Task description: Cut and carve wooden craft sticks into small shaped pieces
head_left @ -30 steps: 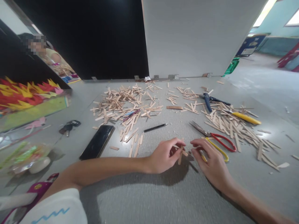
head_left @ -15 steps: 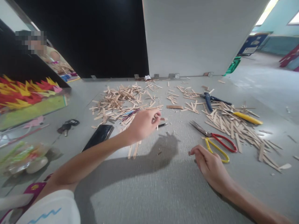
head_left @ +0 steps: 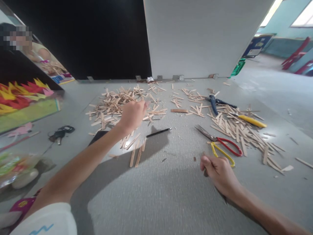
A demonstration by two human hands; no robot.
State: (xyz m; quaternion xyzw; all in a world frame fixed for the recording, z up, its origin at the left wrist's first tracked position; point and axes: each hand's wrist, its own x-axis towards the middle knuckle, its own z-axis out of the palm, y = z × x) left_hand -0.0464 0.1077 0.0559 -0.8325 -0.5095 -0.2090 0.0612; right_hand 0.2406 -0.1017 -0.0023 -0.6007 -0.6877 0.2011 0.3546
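Observation:
My left hand (head_left: 133,117) hovers over the near edge of a heap of wooden sticks (head_left: 114,101). Its fingers are curled in, and their grip is turned away from view. Just right of it a black pen (head_left: 158,133) lies beside a few loose sticks (head_left: 138,156). My right hand (head_left: 218,169) is closed low over the table, thumb against fingers; a small brownish bit shows at the fingertips, too small to name. Behind that hand lie scissors (head_left: 215,141) with one red and one yellow handle, blades spread.
Blue-handled pliers (head_left: 213,103) and a yellow-handled tool (head_left: 251,120) rest by a second stick pile (head_left: 234,130). On the left are a dark phone (head_left: 98,137), keys (head_left: 60,134) and a plastic bag (head_left: 19,169). An upright board (head_left: 207,39) closes the back. Another person sits at far left.
My left hand has moved left and away from me, uncovering the pen. My right hand has closed more tightly. The whole view has shifted slightly.

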